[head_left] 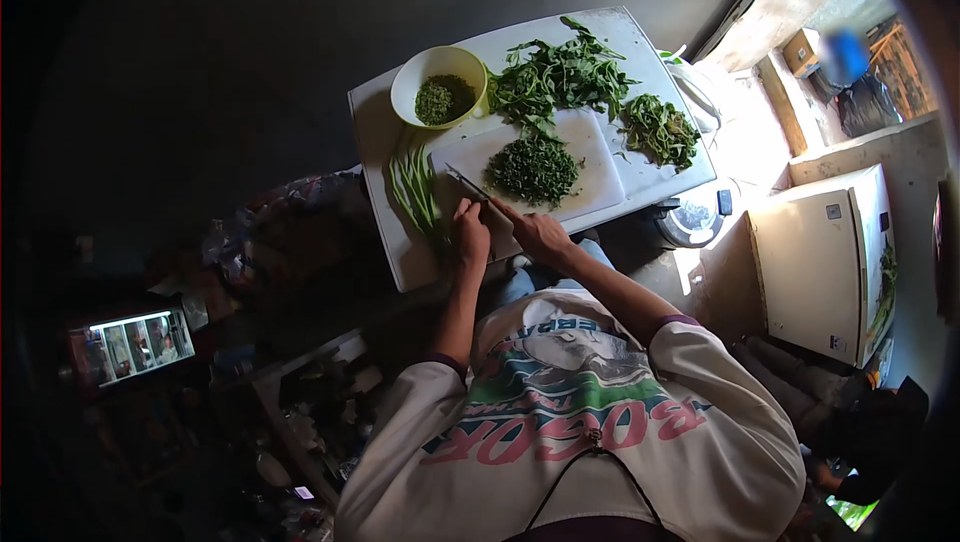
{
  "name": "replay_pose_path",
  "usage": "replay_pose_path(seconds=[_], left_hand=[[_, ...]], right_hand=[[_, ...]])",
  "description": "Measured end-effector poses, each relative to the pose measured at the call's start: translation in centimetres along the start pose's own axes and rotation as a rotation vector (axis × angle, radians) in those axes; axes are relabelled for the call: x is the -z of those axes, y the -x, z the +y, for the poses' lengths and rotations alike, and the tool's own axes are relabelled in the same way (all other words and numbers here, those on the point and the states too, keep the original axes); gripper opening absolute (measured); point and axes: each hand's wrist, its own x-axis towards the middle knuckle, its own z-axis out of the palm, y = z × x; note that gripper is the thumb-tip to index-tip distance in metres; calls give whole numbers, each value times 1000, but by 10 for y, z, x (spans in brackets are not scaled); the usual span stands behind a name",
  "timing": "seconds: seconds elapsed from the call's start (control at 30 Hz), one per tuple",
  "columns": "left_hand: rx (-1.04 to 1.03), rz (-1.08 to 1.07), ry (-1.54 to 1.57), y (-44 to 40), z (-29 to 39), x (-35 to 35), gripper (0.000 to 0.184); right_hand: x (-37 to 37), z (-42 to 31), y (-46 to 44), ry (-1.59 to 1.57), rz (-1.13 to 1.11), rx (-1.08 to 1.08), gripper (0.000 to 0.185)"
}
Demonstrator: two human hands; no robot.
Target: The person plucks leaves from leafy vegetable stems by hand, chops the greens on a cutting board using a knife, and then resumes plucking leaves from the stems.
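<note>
A knife [466,180] is in my right hand [541,236], its blade angled toward the upper left over the near edge of the white cutting board [600,164]. My left hand [470,232] is closed, with its fingertips close against the blade; what it holds, if anything, is hidden. Finely chopped greens [532,170] lie heaped on the board just beyond the knife. Left of the board, a bunch of long green stalks [414,187] rests on the table.
A yellow bowl [484,102] with chopped greens stands at the table's far left. Leafy stems [560,77] lie behind the board, a smaller leaf pile [660,132] to its right. Beyond the white table [376,157] are a lidded pot [692,222] and a white refrigerator [808,267]. Another person [880,442] is at lower right.
</note>
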Motion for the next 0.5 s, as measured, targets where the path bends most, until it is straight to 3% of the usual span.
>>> replay_pose_path(seconds=[0.13, 0.2, 0.3, 0.5], left_hand=[[9, 33, -47, 3, -8, -2, 10], [153, -144, -60, -5, 12, 14, 16], [100, -14, 33, -1, 17, 15, 18], [24, -6, 8, -2, 13, 12, 23]], right_hand=[[9, -12, 9, -59, 51, 50, 81], [14, -11, 25, -65, 39, 35, 80], [10, -6, 42, 19, -13, -22, 80], [-8, 0, 20, -4, -5, -26, 81]])
